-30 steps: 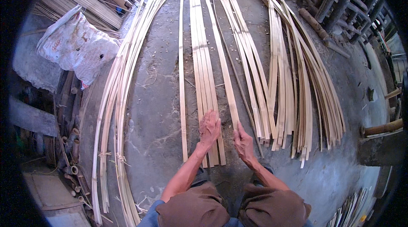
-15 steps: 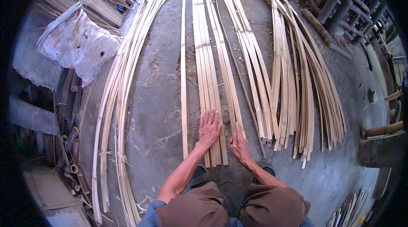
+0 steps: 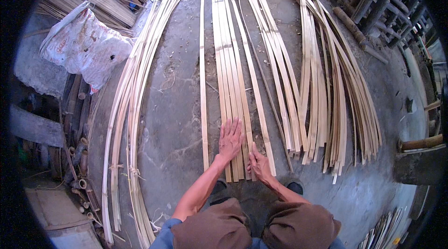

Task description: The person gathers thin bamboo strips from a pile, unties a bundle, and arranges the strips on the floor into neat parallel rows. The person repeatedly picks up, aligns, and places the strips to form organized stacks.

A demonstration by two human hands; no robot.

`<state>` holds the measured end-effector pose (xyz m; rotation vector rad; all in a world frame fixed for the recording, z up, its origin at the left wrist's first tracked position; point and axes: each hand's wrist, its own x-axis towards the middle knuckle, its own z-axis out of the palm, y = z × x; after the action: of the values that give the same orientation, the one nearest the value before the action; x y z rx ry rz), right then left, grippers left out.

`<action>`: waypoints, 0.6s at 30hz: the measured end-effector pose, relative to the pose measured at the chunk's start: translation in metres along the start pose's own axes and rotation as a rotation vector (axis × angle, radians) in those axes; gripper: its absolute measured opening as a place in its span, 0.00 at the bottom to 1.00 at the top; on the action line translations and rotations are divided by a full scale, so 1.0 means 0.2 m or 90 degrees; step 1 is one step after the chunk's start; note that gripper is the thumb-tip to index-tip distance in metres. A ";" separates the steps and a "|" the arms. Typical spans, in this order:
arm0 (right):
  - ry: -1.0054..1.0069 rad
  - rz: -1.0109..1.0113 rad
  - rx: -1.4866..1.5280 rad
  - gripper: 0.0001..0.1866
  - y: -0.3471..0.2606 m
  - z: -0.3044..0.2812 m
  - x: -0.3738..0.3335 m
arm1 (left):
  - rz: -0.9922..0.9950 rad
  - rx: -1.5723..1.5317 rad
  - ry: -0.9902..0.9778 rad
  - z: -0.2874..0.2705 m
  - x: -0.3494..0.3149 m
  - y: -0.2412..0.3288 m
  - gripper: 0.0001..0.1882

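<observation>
- On the grey floor [image 3: 179,123], a row of pale strips [image 3: 229,76] lies side by side, running lengthwise away from the body.
- Left hand [image 3: 230,139]: spread flat, palm down across the row towards its near end, gripping nothing. Even pressure from the whole palm should stop strips sliding or riding over one another.
- Right hand [image 3: 260,162]: fingers partly bent at the row's right edge; whether they pinch the outermost strip, I cannot tell. A light sideways nudge would probably close gaps better than a hard squeeze, which could bow something so thin.
- Near ends sit almost level; feeling along them for any that jut seems worthwhile.
- One separate strip [image 3: 265,139] lies just right of the row, beside the right hand, so keeping that wrist lifted should avoid skewing it. A lone strip [image 3: 204,85] lies apart on the left.
</observation>
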<state>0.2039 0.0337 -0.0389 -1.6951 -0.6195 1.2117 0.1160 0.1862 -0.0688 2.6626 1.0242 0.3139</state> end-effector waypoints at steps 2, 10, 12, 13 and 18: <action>0.000 -0.034 -0.028 0.28 0.04 -0.02 0.01 | -0.004 -0.003 -0.004 0.01 0.00 0.00 0.31; 0.036 -0.213 -0.318 0.28 0.09 -0.04 0.09 | -0.006 0.013 0.017 0.05 -0.01 -0.02 0.31; 0.027 -0.195 -0.337 0.28 0.06 -0.04 0.10 | 0.003 0.006 0.027 0.05 0.00 -0.02 0.31; 0.032 -0.196 -0.358 0.28 0.06 -0.05 0.10 | 0.005 0.000 0.025 0.04 0.00 -0.02 0.31; 0.055 -0.224 -0.371 0.28 0.12 -0.05 0.12 | -0.015 -0.010 -0.005 0.03 0.00 -0.01 0.31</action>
<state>0.2199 0.0381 -0.0695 -1.9815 -1.2460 0.7389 0.1161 0.1863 -0.0749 2.6331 1.0465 0.3061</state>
